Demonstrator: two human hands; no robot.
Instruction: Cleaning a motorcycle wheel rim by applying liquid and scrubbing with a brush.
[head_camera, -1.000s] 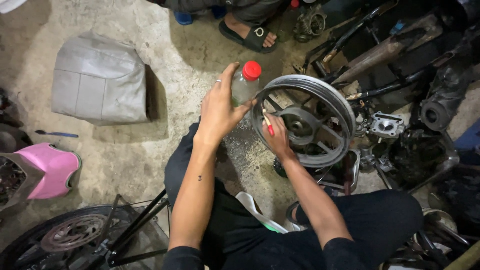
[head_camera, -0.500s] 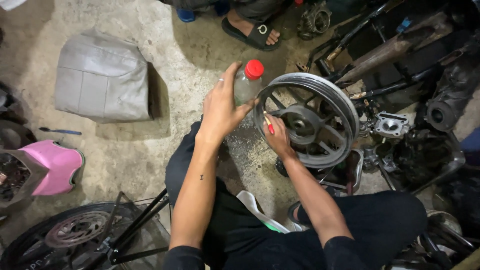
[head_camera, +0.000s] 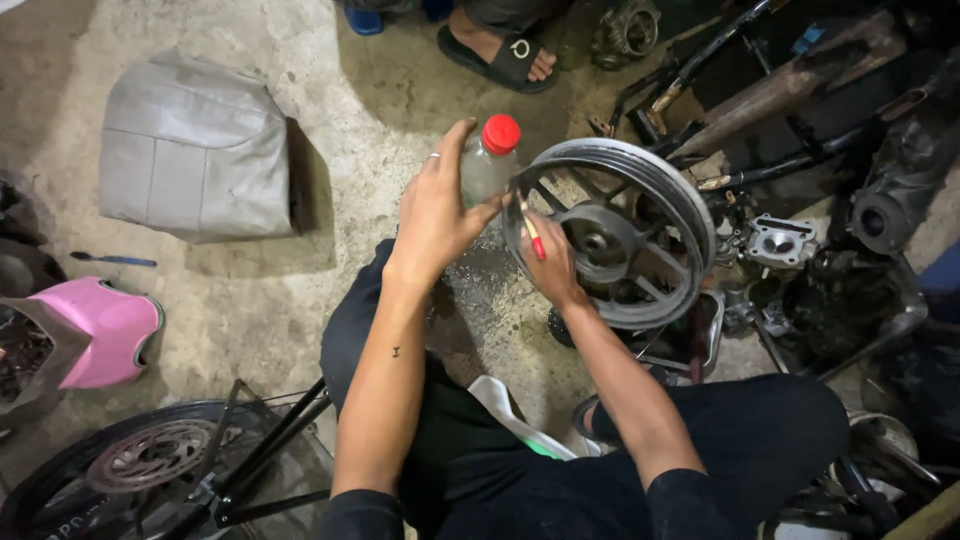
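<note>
A: Quick pass. Left hand (head_camera: 437, 215)?

B: Fingers spread and partly curled around the clear plastic bottle with the red screw cap (head_camera: 487, 165). Thumb side presses the bottle's near face, index finger points up past it. Looks like a loose wrap, bottle upright, cap at the top, long axis roughly vertical in the head view.

A: And the right hand (head_camera: 552, 265)?

B: Closed on a small red-handled tool, maybe a brush or screwdriver (head_camera: 533, 238). Tip can't be made out. The hand sits against the left rim of the grey cast-metal motorcycle wheel with thick spokes (head_camera: 610, 232).

A: Wheel pose?

B: Standing on edge, tilted slightly, hub facing the person. Its lower edge is over a shallow metal tray (head_camera: 703, 338) on the concrete floor (head_camera: 300, 290).

A: Key relation?

B: Bottle is just left of the wheel rim, touching or nearly so; can't tell which. Left hand is the nearer one to the bottle, right hand nearer the wheel. The tool lies between the two, slanted, its red end low.

A: Surroundings?

B: Grey padded seat cushion (head_camera: 195, 150) upper left, pink plastic fairing panel (head_camera: 105, 330) at left, black spoked wheel with disc (head_camera: 150, 455) lower left, someone else's foot in a black sandal (head_camera: 500, 50) up top.
</note>
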